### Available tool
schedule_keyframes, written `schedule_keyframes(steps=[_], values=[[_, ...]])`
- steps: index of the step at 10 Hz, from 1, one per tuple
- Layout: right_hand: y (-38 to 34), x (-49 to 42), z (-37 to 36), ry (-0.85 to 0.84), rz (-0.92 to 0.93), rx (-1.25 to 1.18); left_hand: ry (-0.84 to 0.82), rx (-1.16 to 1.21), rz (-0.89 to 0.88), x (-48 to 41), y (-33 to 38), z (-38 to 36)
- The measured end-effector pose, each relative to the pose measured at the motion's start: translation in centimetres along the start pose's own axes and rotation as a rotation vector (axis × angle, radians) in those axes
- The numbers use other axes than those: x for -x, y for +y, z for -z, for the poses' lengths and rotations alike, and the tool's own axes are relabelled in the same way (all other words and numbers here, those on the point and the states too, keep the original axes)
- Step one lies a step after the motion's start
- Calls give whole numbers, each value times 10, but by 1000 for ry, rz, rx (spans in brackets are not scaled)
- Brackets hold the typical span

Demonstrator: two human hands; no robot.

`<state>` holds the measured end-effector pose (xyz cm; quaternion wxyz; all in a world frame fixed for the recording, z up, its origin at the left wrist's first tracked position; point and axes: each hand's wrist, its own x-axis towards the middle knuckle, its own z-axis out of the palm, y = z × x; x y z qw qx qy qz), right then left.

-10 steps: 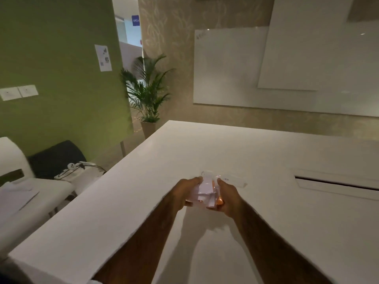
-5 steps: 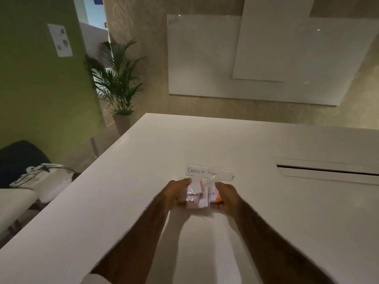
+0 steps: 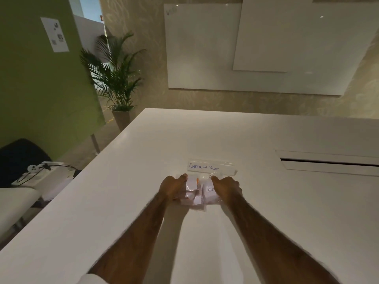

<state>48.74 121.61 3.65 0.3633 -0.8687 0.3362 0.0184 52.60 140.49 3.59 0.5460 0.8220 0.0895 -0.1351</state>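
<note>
A small bundle of clear plastic bags (image 3: 196, 194) with white paper slips and orange bits inside lies on the white table (image 3: 266, 212), between my two hands. My left hand (image 3: 173, 186) grips the bundle's left side with curled fingers. My right hand (image 3: 225, 186) holds its right side, thumb on top. Just beyond the bundle a taped white label (image 3: 211, 167) reads "CHECK IN POINT". The underside of the bundle is hidden.
A recessed cable slot (image 3: 330, 161) is set into the table at the right. A potted palm (image 3: 115, 83) stands past the table's far left corner. At the left are a white seat (image 3: 16, 199), a power strip with cables (image 3: 39, 168) and a green wall.
My hands have lowered the bundle onto the table just before the label. The view has swung right and down, so the label now reads plainly.
</note>
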Motion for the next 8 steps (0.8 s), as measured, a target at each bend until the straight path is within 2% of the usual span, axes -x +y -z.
schedule_keyframes(steps=[1, 2, 3, 4, 5, 6, 7, 8], values=[[4, 2, -3, 57, 14, 48, 29, -102, -45, 0, -1, 0], [4, 4, -5, 67, 44, 49, 11, -37, -97, 5, 1, 1], [4, 9, -7, 72, 90, 89, 19, -143, -164, 12, -5, -2], [5, 12, -8, 91, 119, 121, 85, -187, -200, 14, -7, -3], [10, 15, -12, 118, 173, 168, 72, -466, -419, 15, -18, -6], [9, 18, -9, 150, 224, 204, 70, -621, -535, 10, -23, -5], [11, 24, -5, 237, 249, 263, 188, -790, -581, 6, -23, 1], [17, 25, -3, 294, 292, 373, 199, -715, -570, 6, -24, -2]])
